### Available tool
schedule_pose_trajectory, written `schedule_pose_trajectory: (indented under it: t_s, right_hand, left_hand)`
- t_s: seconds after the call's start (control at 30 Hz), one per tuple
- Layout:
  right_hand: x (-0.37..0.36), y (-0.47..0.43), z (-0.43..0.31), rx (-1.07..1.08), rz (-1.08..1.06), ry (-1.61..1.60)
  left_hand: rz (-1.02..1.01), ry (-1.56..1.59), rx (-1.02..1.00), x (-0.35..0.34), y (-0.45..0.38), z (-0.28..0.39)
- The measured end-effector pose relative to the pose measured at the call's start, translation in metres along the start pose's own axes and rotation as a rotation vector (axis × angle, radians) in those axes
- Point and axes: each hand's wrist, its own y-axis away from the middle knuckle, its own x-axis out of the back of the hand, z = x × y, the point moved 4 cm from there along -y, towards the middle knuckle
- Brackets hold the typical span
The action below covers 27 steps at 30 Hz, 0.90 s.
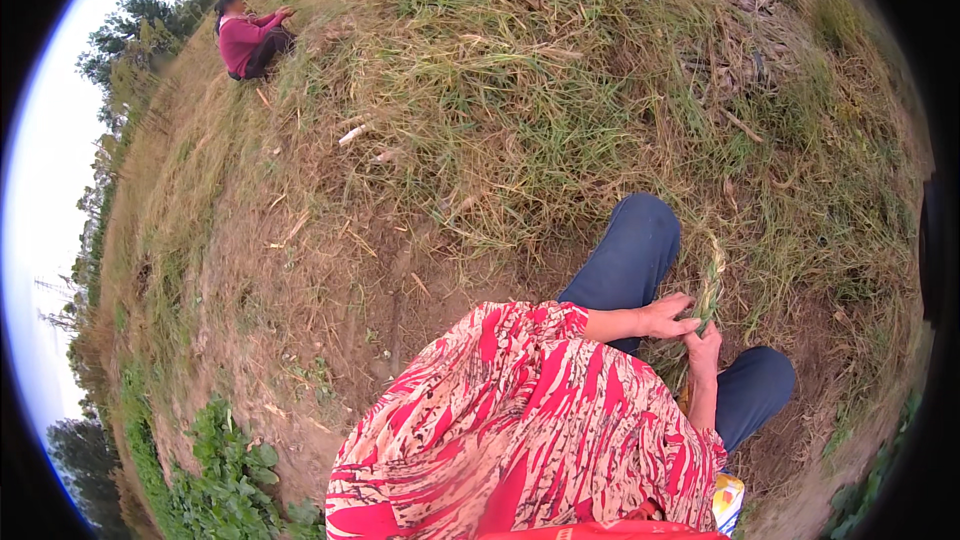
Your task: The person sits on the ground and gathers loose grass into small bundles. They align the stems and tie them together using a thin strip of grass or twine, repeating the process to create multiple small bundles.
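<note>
A braided rope of green and straw-coloured grass (711, 275) rises from between my two hands, over the gap between my bent knees. The fingers of my left hand (667, 316) pinch the rope's lower end from the left. Just below, my right hand (703, 351) grips the same end, its fingers close to those of the left. Part of the rope's lower end is hidden by the fingers. My knees, in dark blue trousers (628, 251), stand on either side of the hands.
Loose cut grass (525, 97) lies heaped ahead over bare soil (300, 315). Another person (247, 37) in a pink top and dark cap sits on the ground at far left. A printed packet (727, 501) is by my right hip. Leafy green plants (225, 465) grow at lower left.
</note>
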Motion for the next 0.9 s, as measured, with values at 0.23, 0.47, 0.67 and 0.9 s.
schedule_pose_trajectory:
  t_s: [0.23,0.47,0.67,0.9]
  right_hand:
    - [-0.011,0.005,-0.006,0.04,-0.068,0.135]
    - [0.005,-0.009,0.023,0.05,0.001,0.43]
    - [-0.003,-0.002,0.007,0.064,0.088,0.436]
    - [0.011,-0.005,0.028,0.125,0.112,0.434]
  left_hand:
    - [-0.337,0.123,0.315,0.007,0.003,0.023]
    - [-0.08,0.137,0.261,0.007,0.001,0.017]
    - [-0.131,0.224,0.33,0.009,0.0,0.016]
    - [-0.351,0.479,0.616,0.008,0.004,0.021]
